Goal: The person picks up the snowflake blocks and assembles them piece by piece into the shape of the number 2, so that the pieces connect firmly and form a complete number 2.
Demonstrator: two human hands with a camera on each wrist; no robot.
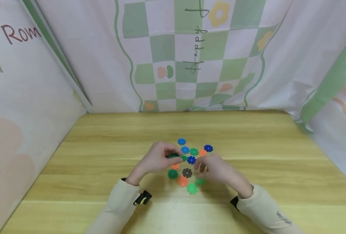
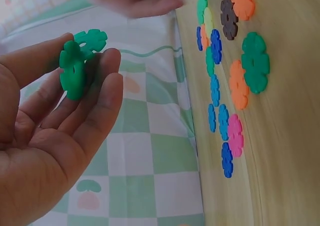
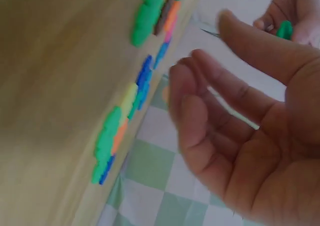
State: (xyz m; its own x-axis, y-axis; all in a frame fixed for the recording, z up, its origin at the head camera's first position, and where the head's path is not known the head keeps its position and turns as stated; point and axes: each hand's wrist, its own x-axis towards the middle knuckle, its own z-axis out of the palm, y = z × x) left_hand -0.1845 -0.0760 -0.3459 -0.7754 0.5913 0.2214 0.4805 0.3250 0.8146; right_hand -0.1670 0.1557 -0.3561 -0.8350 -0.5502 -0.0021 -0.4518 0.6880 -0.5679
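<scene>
My left hand [image 1: 159,158] pinches two green flower-shaped plastic discs [image 2: 73,78] between thumb and fingers above the table. In the left wrist view the discs meet at an angle, one behind the other. My right hand [image 1: 216,169] hovers over the right side of the spread of discs, fingers loosely bent. Nothing lies between its thumb and fingertips in the right wrist view. Beneath and between the hands are a dark brown disc [image 1: 187,173], a dark blue disc [image 1: 191,160] and a light green disc [image 1: 191,188].
More loose discs lie flat on the wooden table [image 1: 73,169], among them a blue one [image 1: 181,141], an orange one [image 1: 183,181] and a pink one [image 2: 235,135]. A patterned curtain [image 1: 187,48] hangs along the table's far edge, with cloth at both sides.
</scene>
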